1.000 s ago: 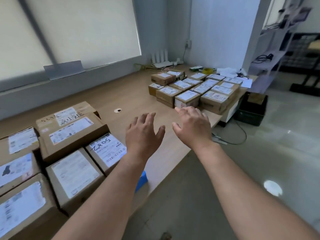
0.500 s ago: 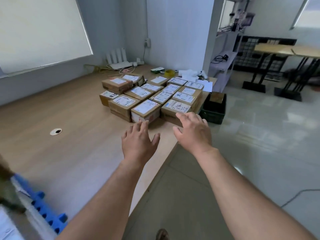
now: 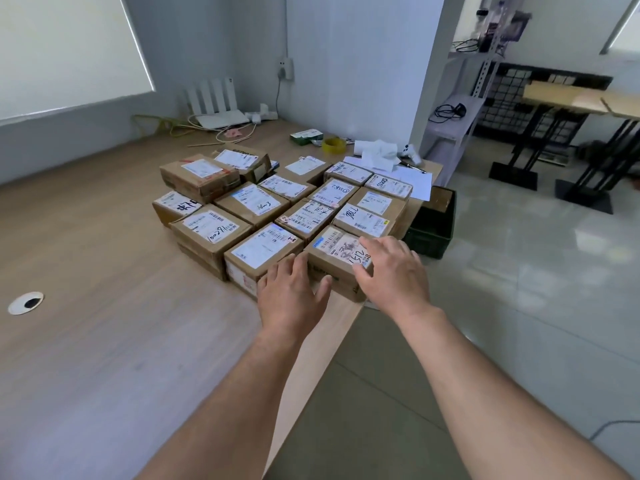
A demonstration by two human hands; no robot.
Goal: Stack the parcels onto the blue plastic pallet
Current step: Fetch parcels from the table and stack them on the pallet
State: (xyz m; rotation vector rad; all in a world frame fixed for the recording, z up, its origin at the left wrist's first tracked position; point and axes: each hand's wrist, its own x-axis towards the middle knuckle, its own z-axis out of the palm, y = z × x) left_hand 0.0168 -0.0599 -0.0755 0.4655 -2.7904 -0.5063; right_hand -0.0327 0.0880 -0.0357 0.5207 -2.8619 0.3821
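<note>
Several brown cardboard parcels [image 3: 207, 227] with white labels lie packed together at the far right end of the wooden table [image 3: 104, 341]. The nearest one, a parcel marked with black handwriting [image 3: 334, 249], sits at the table's front edge. My left hand [image 3: 292, 296] is against its left front corner, fingers straight, touching the seam with the neighbouring parcel [image 3: 258, 252]. Over its right top edge lies my right hand [image 3: 391, 271], fingers spread on the label. Neither hand has closed around it. The blue pallet is out of view.
A dark green crate [image 3: 433, 226] stands on the floor just past the table's right end. Behind the parcels lie a tape roll [image 3: 331, 144], loose papers [image 3: 377, 154], a white router [image 3: 221, 116] and cables. A cable hole [image 3: 26, 302] is at left.
The view has swung right, away from the parcels stacked on the blue pallet. Both hands have moved forward across the table and now touch the nearest loose parcel.
</note>
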